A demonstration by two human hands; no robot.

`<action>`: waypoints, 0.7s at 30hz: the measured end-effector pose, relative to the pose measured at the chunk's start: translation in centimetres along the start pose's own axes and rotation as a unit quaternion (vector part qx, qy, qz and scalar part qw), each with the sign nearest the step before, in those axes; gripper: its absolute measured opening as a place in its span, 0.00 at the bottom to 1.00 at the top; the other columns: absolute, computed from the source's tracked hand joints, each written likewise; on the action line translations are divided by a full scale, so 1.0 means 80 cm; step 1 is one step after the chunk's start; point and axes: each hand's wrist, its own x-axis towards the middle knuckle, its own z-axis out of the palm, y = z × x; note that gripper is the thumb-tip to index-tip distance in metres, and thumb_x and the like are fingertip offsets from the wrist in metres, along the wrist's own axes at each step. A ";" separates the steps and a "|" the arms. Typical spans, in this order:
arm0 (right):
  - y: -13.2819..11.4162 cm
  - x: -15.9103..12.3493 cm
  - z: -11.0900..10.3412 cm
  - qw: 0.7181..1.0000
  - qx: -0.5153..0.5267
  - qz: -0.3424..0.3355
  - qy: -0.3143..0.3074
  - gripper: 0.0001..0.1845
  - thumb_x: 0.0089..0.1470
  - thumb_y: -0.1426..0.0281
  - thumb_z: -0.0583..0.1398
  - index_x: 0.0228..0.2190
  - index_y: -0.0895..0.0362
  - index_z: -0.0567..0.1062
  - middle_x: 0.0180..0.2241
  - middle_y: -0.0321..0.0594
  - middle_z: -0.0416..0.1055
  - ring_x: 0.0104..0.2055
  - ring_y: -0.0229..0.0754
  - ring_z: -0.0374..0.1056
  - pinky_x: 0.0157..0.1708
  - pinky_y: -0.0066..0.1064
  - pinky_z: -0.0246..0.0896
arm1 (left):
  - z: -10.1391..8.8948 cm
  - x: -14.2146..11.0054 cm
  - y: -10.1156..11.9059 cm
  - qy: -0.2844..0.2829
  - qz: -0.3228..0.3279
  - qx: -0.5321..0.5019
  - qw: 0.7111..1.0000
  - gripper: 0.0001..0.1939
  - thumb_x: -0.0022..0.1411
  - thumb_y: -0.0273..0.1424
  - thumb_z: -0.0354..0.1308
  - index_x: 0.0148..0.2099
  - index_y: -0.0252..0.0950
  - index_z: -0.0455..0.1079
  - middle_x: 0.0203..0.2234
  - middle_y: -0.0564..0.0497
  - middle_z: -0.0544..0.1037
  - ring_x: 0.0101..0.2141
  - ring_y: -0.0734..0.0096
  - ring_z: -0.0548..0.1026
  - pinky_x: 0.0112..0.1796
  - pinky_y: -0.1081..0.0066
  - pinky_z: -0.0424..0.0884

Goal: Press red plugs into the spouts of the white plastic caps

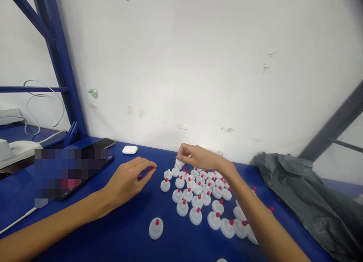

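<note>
My left hand (127,180) hovers over the blue tabletop, its thumb and forefinger pinching a small red cap (153,168). Below its fingers lies another small red cap (140,176). Farther back, the fingertips of my right hand (195,156) are closed on a translucent white nozzle lid (179,163). Close to that hand, a lid with a bare spout (168,174) stands on the table. Many white lids with red tips (187,194) spread out under and beside my right forearm, which hides some of them. One red-tipped lid (155,228) sits apart in front.
Two phones (102,143) lie at left, one partly blurred out, near a white earbud case (129,150). A dark plastic bag (295,182) covers the right side. Behind the blue table (119,231) rises a white wall; a blue metal frame (61,61) stands left.
</note>
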 end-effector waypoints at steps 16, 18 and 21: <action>-0.053 0.016 0.036 0.997 -0.012 -0.075 -0.033 0.12 0.57 0.58 0.67 0.34 0.54 0.76 0.28 0.31 0.72 0.27 0.34 0.63 0.28 0.27 0.53 | -0.003 -0.001 0.011 -0.002 0.072 -0.110 0.991 0.09 0.70 0.28 0.58 0.49 0.41 0.77 0.39 0.50 0.84 0.35 0.69 0.81 0.36 0.73 0.74; -0.054 0.016 0.036 0.997 -0.010 -0.067 -0.029 0.12 0.56 0.59 0.68 0.34 0.54 0.77 0.28 0.31 0.71 0.27 0.34 0.62 0.28 0.27 0.52 | -0.003 -0.002 0.009 -0.001 0.082 -0.116 0.990 0.10 0.70 0.27 0.58 0.51 0.42 0.77 0.40 0.50 0.84 0.36 0.69 0.81 0.37 0.73 0.74; -0.055 0.015 0.034 0.998 -0.004 -0.065 -0.024 0.12 0.56 0.60 0.68 0.33 0.54 0.76 0.27 0.30 0.72 0.26 0.33 0.62 0.29 0.27 0.53 | -0.002 -0.003 0.007 0.000 0.093 -0.119 0.988 0.14 0.70 0.25 0.57 0.54 0.42 0.76 0.43 0.49 0.84 0.39 0.68 0.82 0.39 0.73 0.76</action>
